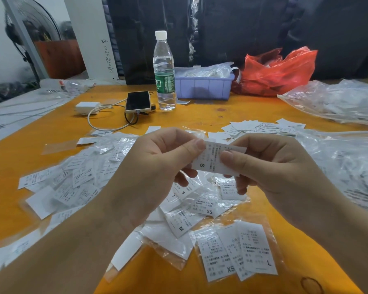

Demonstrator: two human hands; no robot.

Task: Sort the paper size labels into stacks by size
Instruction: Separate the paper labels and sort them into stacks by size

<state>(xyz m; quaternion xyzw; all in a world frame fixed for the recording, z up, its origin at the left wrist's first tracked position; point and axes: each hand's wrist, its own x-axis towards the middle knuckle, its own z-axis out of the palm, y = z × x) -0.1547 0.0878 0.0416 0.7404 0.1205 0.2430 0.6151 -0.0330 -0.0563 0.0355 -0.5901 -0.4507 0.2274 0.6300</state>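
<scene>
1. Two hands meet over the orange table point(200, 115), in front of the water bottle point(164, 71), our landmark. We hold one S label point(216, 159) between them, printed face up, likely so that the size letter reads.
2. Left hand point(157, 164): fingers curled, thumb pressed on the label's left edge. Right hand point(268, 166): fingers curled too, thumb pinching the right part of the same label. We judge the two-sided grip flattens the slip for reading.
3. Loose pile of labels point(83, 181) spreads on the near side of the bottle, below and left of our hands, many in clear sleeves. M, S, L and XS show mixed together, so this heap looks unsorted.
4. Small group point(236, 253) lies nearest us, far from the bottle, with XS and L showing side by side. We cannot tell whether it counts as a stack.
5. Flat heap of white slips point(261, 127) sits to the bottle's right, on its near side; the sizes are unreadable.
6. Phone point(138, 101) lies just left of the bottle; lilac tray point(202, 87) stands just to its right.
7. Judgement: sorting is at an early stage, and the S label awaits a pile.
</scene>
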